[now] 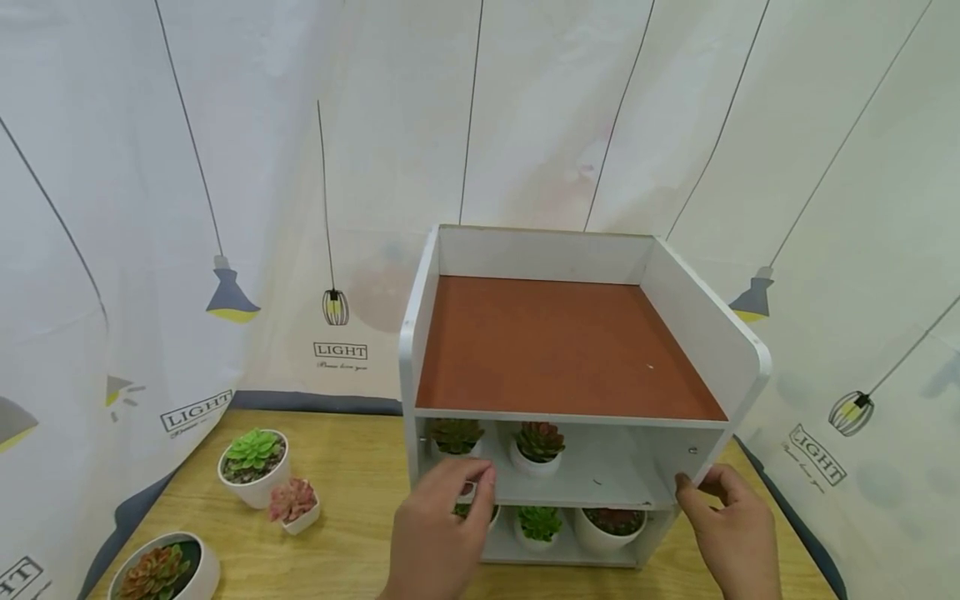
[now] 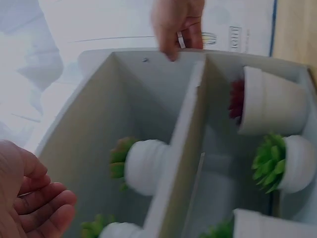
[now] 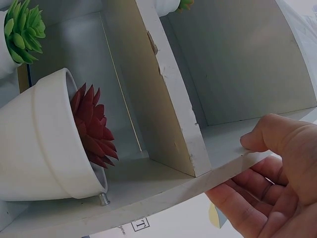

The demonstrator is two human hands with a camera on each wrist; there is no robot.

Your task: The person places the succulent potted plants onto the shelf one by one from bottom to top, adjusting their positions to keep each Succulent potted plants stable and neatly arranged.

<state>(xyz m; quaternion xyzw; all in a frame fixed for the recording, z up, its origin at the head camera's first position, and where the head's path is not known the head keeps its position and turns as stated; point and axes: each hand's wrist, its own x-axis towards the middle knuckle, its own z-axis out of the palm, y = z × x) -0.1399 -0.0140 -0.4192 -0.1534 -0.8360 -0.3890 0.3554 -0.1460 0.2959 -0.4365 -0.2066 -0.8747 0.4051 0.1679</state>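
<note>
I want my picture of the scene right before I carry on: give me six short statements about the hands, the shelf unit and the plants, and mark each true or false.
1. The right hand grips the right side of the white shelf unit. True.
2. The left hand also grips the white shelf unit. False: it holds nothing.
3. The top board is blue. False: it is reddish brown.
4. The dark red succulent sits below the middle board. True.
5. The pink succulent stands right of the white shelf unit. False: it is on the table, to the left of the unit.
6. A bright green succulent is also on the table. True.
</note>
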